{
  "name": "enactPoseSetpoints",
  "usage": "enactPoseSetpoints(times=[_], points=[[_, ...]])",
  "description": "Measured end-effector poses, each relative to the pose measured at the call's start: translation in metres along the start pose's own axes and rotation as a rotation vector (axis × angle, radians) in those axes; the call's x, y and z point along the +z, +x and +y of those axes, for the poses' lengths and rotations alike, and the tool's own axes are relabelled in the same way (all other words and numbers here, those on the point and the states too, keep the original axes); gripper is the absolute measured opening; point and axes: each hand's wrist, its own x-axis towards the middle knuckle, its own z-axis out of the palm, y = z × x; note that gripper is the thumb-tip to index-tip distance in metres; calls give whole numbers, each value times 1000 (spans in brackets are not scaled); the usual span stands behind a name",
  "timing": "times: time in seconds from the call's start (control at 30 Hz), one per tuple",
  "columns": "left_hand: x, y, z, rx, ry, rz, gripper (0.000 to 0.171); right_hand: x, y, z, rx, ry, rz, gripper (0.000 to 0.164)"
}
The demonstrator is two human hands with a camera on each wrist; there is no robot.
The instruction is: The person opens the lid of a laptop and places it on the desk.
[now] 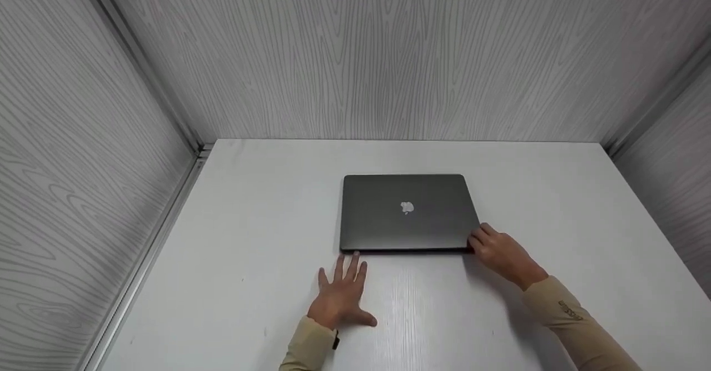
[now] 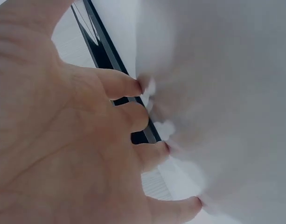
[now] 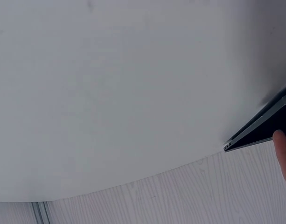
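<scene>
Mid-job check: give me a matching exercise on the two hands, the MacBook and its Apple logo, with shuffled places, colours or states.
1. MacBook
2. Apple logo
3. Left hand
4. Right hand

A. At the MacBook's near right corner
B. Pale silver
C. Fingers splayed
D. Dark grey, on the white table

Pairs: 1-D, 2-B, 3-C, 4-A

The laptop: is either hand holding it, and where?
The right hand grips the laptop lid, slightly raised, by its near right corner; the left hand holds nothing.
</scene>
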Motion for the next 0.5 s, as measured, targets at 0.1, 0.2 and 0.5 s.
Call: enactPoseSetpoints(times=[0.1, 0.2, 0.5], points=[[0, 2, 1, -5, 30, -2, 114, -3, 2, -2, 2, -15, -30, 34], [-1, 4, 3, -3, 80, -2, 114, -4, 2, -4, -1, -30, -49, 33], [-3, 8, 12, -7, 133, 0, 114, -4, 1, -7, -10, -42, -60, 32]])
